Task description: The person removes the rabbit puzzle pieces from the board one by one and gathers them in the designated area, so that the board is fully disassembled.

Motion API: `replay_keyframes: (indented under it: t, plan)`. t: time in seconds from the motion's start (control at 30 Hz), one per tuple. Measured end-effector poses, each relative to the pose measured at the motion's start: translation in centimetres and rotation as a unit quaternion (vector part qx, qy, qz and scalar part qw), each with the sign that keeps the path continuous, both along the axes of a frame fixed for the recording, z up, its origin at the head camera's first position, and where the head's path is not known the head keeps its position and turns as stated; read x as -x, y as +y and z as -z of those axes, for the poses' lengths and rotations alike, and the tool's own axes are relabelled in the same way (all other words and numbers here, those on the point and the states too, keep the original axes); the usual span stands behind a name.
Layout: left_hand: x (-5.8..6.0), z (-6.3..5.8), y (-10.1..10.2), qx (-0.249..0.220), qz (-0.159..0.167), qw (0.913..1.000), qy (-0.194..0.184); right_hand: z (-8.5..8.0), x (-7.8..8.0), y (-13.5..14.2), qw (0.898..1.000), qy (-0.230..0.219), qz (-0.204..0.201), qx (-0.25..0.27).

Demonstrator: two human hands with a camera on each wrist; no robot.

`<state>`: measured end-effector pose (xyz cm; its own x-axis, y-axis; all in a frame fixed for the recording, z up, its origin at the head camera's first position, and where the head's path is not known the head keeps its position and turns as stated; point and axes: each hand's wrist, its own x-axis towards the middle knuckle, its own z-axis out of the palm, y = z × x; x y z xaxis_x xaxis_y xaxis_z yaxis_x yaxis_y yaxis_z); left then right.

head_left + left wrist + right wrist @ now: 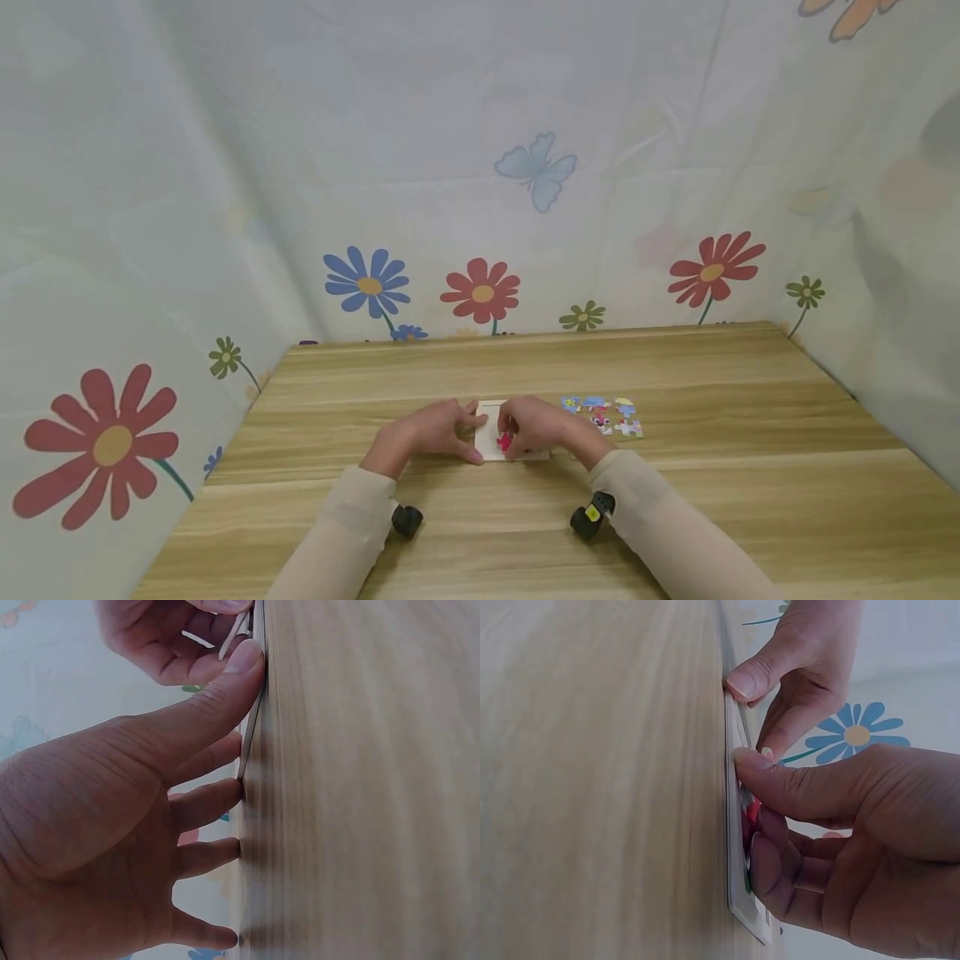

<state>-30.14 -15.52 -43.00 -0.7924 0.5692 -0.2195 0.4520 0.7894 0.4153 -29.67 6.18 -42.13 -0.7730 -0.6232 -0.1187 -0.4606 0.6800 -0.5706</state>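
Observation:
A shallow pale puzzle tray (pixel 490 421) lies flat on the table between both hands. My left hand (pixel 441 427) is at its left side, with the thumb on the near corner and the other fingers spread, their tips touching down at the tray and table. With thumb and fingertips my right hand (pixel 534 422) pinches a small jigsaw piece low over the tray. Red (pixel 504 442) shows beneath those fingers, also as a red patch (pixel 752 814) in the right wrist view. In the left wrist view, a thin pale edge (pixel 231 641) sticks out of the right hand. The fingers hide much of the tray.
Several loose jigsaw pieces (pixel 628 427), coloured blue, pink, green and yellow, lie on the wooden table (pixel 450 533) just right of the right hand. A white cloth (pixel 420 167) printed with flowers and butterflies hangs behind the table and along its sides.

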Motion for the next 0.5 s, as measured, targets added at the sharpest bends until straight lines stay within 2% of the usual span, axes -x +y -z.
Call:
replay_keyframes:
  t: [0.23, 0.5]
  plan:
    - [-0.04, -0.14, -0.18, 0.005, -0.011, 0.9999, -0.006, -0.09, 0.05, -0.07, 1.000, -0.010, 0.011, 0.014]
    - [-0.03, -0.05, -0.06, -0.003, -0.007, 0.9999, -0.009, -0.37, -0.20, 0.27, 1.000, -0.006, 0.014, -0.002]
